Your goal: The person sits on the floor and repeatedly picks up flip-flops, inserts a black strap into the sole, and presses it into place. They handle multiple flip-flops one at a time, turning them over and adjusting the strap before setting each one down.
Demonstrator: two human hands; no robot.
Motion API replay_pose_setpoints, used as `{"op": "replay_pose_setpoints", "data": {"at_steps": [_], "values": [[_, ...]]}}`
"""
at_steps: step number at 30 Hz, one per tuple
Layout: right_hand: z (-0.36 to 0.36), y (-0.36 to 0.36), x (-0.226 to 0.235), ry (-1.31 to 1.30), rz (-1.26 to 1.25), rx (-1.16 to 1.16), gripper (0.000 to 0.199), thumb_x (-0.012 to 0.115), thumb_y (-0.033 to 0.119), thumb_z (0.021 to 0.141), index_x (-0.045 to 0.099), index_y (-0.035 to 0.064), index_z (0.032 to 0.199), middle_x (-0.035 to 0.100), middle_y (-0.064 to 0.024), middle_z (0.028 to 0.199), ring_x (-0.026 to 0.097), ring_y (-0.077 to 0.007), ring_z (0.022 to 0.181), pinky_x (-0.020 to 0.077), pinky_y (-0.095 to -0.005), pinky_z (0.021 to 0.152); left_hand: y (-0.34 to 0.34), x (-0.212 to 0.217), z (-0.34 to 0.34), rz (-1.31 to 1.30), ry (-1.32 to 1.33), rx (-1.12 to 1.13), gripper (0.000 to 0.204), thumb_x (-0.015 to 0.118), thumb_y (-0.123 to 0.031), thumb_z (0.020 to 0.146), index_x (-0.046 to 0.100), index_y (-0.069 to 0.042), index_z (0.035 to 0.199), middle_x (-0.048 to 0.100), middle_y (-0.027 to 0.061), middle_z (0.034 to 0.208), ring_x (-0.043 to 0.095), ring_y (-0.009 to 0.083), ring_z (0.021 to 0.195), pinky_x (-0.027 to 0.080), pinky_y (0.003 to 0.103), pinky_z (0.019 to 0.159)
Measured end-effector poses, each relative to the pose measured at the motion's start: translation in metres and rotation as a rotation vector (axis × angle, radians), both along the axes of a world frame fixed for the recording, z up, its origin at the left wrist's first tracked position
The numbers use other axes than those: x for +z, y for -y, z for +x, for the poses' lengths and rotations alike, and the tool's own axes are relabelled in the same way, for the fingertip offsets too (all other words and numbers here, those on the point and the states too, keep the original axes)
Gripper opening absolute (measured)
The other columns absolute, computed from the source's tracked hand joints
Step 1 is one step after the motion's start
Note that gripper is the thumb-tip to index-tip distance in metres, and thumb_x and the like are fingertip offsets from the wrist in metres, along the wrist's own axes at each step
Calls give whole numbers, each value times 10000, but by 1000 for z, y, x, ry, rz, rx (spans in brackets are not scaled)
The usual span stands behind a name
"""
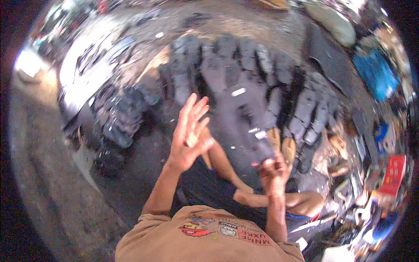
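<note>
Two bare hands in view, work looks partway along: three groups of dark pieces lie set out in an arc, one dark flat piece (235, 111) is up in the grip and not yet put down. Left hand (188, 135) released, fingers spread, nothing in it; right hand (275, 172) grasping the narrow near end of the flat piece, whose broad end points far, toward the middle of the arc. What else is left can't be told; no finished pile is distinguishable. Counts: held piece, one, blurred. Groups, three: left group (124, 111), far middle group (222, 72), right group (305, 105); the middle one looks largest. Single pieces inside them overlap and smear, so no reliable total, clearly more than a dozen overall. Slim tan pieces (288, 150), two, side by side just far of the right hand, kind unclear. Around: one white sheet (80, 65) at far left with dark scraps on it, one pale rounded bundle (334, 26) at far right, one blue item (375, 72) at right, one red rectangular card (393, 174) at near right, loose clutter beside it, uncountable.
</note>
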State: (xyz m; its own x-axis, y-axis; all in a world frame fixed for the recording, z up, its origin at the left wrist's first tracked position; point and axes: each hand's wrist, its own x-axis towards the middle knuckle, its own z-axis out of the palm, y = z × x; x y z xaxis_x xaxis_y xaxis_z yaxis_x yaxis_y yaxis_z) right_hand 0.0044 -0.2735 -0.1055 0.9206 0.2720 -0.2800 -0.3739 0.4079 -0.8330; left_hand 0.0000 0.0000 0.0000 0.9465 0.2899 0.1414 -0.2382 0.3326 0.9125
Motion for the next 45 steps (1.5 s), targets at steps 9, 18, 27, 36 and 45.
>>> {"op": "replay_pose_setpoints", "data": {"at_steps": [9, 18, 27, 36, 45], "values": [[10, 72, 118, 936, -758, -208, 516, 845, 58, 867, 641, -14, 1335, 683, -194, 1375, 665, -330, 1296, 520, -451, 1107, 106, 46, 13, 933, 412, -316, 358, 784, -35, 858, 807, -74, 1213, 628, 188, 1479, 656, 358, 1344, 522, 507, 1148], [-13, 80, 138, 1012, -719, -276, 475, 736, -94, 707, 767, 33, 1164, 769, -167, 1230, 763, -333, 1116, 626, -417, 919, 130, 54, -13, 973, 547, -213, 717, 827, 28, 852, 558, -104, 1503, 799, 136, 1282, 692, 366, 1339, 446, 607, 1211], [-13, 79, 135, 1002, -750, -246, 510, 782, -61, 677, 766, 48, 1176, 765, -166, 1254, 762, -330, 1143, 633, -414, 916, 130, 42, -12, 923, 629, -165, 661, 848, 65, 798, 569, -89, 1377, 806, 154, 1218, 723, 368, 1272, 500, 579, 1161], [-2, 90, 132, 937, -745, 32, 616, 839, 12, 607, 764, 69, 1216, 765, -145, 1180, 737, -349, 1173, 595, -474, 992, 120, 33, -8, 972, 494, -464, 505, 772, 133, 765, 597, -49, 1202, 663, 151, 1262, 697, 337, 1108, 597, 445, 914], [34, 78, -63, 444, -1384, -108, 746, 832, 194, 927, 465, -28, 1537, 667, -307, 1368, 651, -490, 1267, 519, -531, 1093, 83, -15, 72, 159, -352, -208, 639, 618, -115, 845, 576, -11, 1474, 698, 129, 1339, 703, 243, 1131, 579, 385, 985]]}}
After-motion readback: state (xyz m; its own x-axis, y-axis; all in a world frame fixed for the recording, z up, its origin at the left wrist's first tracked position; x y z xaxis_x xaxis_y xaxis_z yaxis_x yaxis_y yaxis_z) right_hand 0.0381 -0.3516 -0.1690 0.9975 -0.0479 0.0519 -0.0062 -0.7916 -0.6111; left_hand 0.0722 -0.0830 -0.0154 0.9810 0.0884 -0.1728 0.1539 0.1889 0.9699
